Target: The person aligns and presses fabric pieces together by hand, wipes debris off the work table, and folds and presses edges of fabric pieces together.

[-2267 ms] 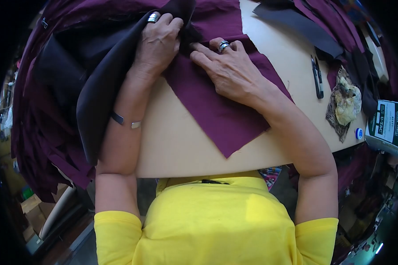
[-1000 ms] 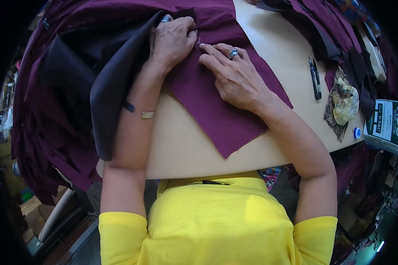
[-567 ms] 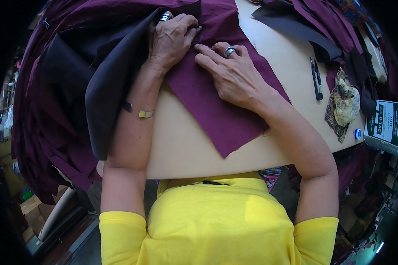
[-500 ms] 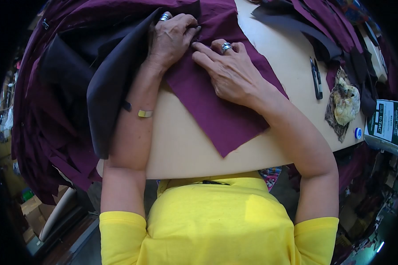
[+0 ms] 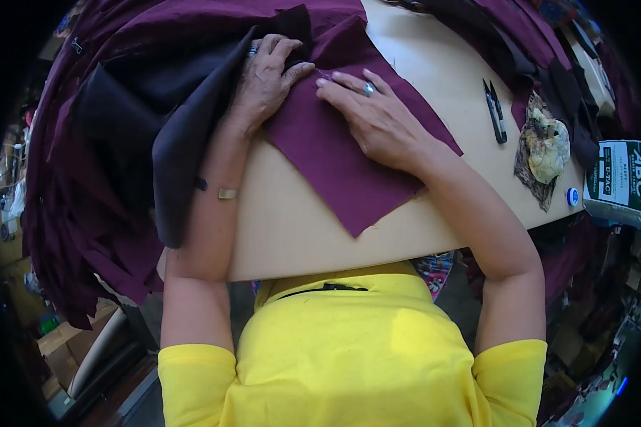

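A maroon piece of fabric (image 5: 356, 178) lies on the table, one corner pointing toward my body. Beside it on the left, a dark, nearly black piece of fabric (image 5: 135, 99) is folded up and drapes over my left forearm. My left hand (image 5: 267, 78) is closed at the edge where the dark fabric meets the maroon one, fingers curled and thumb pointing right. My right hand (image 5: 384, 121) rests on the maroon piece, its fingers apart and the fingertips near my left thumb. Small loose threads (image 5: 324, 74) show between the two hands. Each hand wears a ring.
Thread snips (image 5: 495, 110) lie on the tabletop (image 5: 285, 235) at right. Near them are a crumpled pale wad on a rag (image 5: 546, 149), a small blue-and-white cap (image 5: 572, 197) and a printed box (image 5: 617, 178). More maroon fabric (image 5: 85, 213) hangs over the left edge.
My right hand's fingers have loosened and spread slightly on the maroon fabric. Threads now show between the hands. My left hand stays by the dark fabric; the view has shifted a little.
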{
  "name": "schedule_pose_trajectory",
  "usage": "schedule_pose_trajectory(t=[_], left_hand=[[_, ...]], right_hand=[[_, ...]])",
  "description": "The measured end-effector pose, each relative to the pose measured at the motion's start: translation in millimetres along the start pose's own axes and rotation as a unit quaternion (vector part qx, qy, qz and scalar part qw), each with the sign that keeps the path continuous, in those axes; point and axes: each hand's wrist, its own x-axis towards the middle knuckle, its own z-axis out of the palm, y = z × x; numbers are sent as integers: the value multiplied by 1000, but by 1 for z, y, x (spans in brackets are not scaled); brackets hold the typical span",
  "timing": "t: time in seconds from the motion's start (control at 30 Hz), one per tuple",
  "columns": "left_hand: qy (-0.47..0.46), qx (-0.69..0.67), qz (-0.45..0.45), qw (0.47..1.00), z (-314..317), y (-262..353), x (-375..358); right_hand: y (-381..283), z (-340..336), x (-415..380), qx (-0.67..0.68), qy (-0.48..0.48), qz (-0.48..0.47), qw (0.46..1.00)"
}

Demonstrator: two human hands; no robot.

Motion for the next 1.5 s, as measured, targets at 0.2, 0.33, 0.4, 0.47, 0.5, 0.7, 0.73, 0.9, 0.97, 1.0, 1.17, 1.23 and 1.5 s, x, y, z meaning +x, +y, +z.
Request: schedule_pose_trajectory(t=[0.2, 0.33, 0.4, 0.47, 0.5, 0.7, 0.73, 0.9, 0.97, 1.0, 1.17, 1.23, 1.5], left_hand=[[-19, -32, -20, 999, -1, -1, 4], [-38, -53, -61, 996, -2, 2, 7], [-56, -42, -69, 995, -4, 3, 8], [-57, -52, -69, 995, -4, 1, 8], [-56, -57, -68, 994, -4, 1, 9], [-59, -143, -64, 986, -4, -10, 13], [-53, -134, -48, 988, -4, -13, 14], [-64, -99, -15, 993, -4, -18, 16], [-65, -108, -21, 992, -2, -18, 16], [-63, -112, -24, 991, -2, -18, 16], [-51, -39, -24, 998, -10, -3, 10], [-37, -21, -20, 999, -11, 5, 5], [-67, -72, -7, 995, -2, -19, 14]], right_hand=[[-24, -37, -62, -63, -44, -36, 996], [-41, -56, -96, -77, -58, -37, 995], [-43, -63, -103, -57, -63, -38, 996], [-41, -66, -102, -45, -52, -52, 996], [-38, -64, -96, -43, -37, -67, 996], [-24, -46, -74, -74, 29, -144, 986], [-25, -44, -71, -72, 36, -151, 985], [-46, -37, -61, -8, 99, -159, 982], [-52, -32, -62, 15, 111, -167, 980], [-52, -30, -63, 21, 106, -157, 982], [-53, -28, -66, 3, 101, -135, 986], [-53, -28, -68, -6, 100, -138, 985], [-60, -29, -70, -42, 78, -163, 983]])
